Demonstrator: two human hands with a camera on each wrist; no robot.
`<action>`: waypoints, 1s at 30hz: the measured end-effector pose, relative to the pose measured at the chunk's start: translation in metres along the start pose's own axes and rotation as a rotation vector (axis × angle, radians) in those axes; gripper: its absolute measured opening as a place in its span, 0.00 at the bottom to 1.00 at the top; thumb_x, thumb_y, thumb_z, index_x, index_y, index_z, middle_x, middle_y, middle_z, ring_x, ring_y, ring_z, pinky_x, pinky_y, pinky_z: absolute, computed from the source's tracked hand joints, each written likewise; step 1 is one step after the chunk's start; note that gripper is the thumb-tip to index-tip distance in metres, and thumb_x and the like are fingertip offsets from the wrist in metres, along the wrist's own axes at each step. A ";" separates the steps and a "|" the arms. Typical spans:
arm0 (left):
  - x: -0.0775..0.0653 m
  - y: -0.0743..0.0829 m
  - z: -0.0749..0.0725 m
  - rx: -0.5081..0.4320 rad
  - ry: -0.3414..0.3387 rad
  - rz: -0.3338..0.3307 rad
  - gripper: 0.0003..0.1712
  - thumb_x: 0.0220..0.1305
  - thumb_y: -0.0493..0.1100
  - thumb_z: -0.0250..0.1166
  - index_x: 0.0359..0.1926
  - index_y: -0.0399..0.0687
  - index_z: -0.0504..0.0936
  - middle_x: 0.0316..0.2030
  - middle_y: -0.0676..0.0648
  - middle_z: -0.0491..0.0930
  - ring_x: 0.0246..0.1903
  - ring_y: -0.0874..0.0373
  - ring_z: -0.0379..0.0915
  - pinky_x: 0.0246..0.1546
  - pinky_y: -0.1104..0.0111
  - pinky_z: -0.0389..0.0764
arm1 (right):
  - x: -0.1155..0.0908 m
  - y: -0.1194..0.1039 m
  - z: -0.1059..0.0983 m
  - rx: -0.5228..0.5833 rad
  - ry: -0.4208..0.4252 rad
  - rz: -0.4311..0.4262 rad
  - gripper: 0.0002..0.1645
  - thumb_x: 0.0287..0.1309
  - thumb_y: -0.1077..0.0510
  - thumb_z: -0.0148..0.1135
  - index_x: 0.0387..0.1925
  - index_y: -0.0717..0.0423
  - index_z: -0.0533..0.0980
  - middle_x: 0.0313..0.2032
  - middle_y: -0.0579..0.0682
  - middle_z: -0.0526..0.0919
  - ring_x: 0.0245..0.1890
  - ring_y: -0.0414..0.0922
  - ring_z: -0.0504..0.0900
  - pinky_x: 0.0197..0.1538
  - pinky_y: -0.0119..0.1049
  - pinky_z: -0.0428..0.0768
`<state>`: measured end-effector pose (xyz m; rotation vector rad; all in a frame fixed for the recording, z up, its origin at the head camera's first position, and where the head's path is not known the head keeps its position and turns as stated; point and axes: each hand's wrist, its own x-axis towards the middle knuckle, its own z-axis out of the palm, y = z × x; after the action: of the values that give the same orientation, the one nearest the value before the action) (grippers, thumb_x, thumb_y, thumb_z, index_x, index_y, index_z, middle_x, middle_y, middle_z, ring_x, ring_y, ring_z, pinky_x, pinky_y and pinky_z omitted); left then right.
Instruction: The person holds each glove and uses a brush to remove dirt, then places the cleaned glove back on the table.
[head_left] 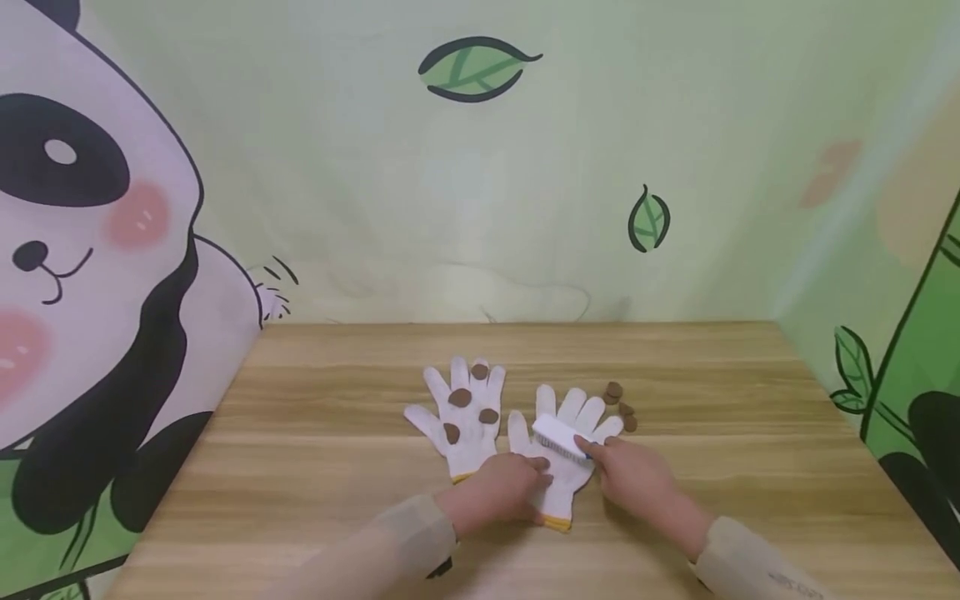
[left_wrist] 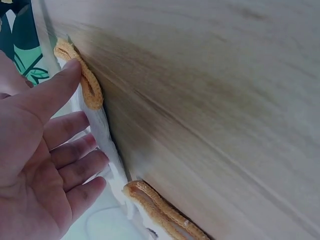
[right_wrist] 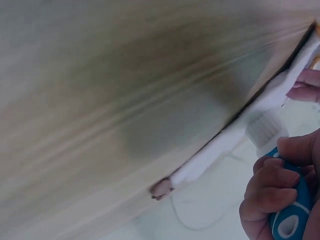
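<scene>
My right hand point(head_left: 637, 477) grips a scrubbing brush point(head_left: 557, 435) with a white head and a blue handle point(right_wrist: 303, 192), its bristles down on the right-hand white knitted glove point(head_left: 557, 496). That glove lies flat, fingers pointing away, with a yellow cuff. Resting on its lower left part is my left hand point(head_left: 498, 487), fingers loosely extended; in the left wrist view its thumb point(left_wrist: 67, 80) is at the yellow cuff point(left_wrist: 90, 87). To the left lies a second white glove point(head_left: 472, 437) with several brown patches point(head_left: 460, 397) on it.
Several small brown pieces point(head_left: 628, 415) lie on the wooden table point(head_left: 322, 417), just beyond the right glove's fingertips. Behind the table stands a pale green wall point(head_left: 360, 183) with leaf drawings and a large panda point(head_left: 112, 275) at the left.
</scene>
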<state>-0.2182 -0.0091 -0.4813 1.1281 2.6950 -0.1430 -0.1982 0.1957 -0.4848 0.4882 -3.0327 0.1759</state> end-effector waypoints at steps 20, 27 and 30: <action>-0.001 -0.006 0.001 0.053 0.019 0.040 0.32 0.56 0.64 0.75 0.60 0.60 0.85 0.60 0.57 0.82 0.48 0.61 0.84 0.49 0.73 0.82 | 0.012 0.027 -0.017 0.119 0.076 0.114 0.25 0.65 0.65 0.56 0.63 0.55 0.80 0.17 0.48 0.68 0.16 0.41 0.59 0.17 0.32 0.60; 0.012 -0.010 -0.004 0.099 0.105 0.108 0.17 0.64 0.62 0.69 0.44 0.60 0.92 0.48 0.57 0.86 0.40 0.63 0.83 0.42 0.74 0.81 | 0.007 0.020 -0.018 0.099 0.117 0.067 0.25 0.63 0.65 0.60 0.60 0.52 0.82 0.19 0.47 0.71 0.16 0.41 0.61 0.17 0.34 0.62; 0.020 -0.011 -0.006 0.046 0.109 0.058 0.16 0.66 0.58 0.69 0.46 0.57 0.90 0.49 0.55 0.86 0.43 0.62 0.84 0.44 0.73 0.83 | 0.007 0.019 -0.016 0.099 0.098 0.076 0.26 0.62 0.66 0.60 0.61 0.51 0.81 0.21 0.48 0.72 0.17 0.41 0.61 0.18 0.33 0.62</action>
<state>-0.2405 -0.0015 -0.4807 1.2609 2.7634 -0.1394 -0.2100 0.2130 -0.4703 0.3600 -2.9593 0.3446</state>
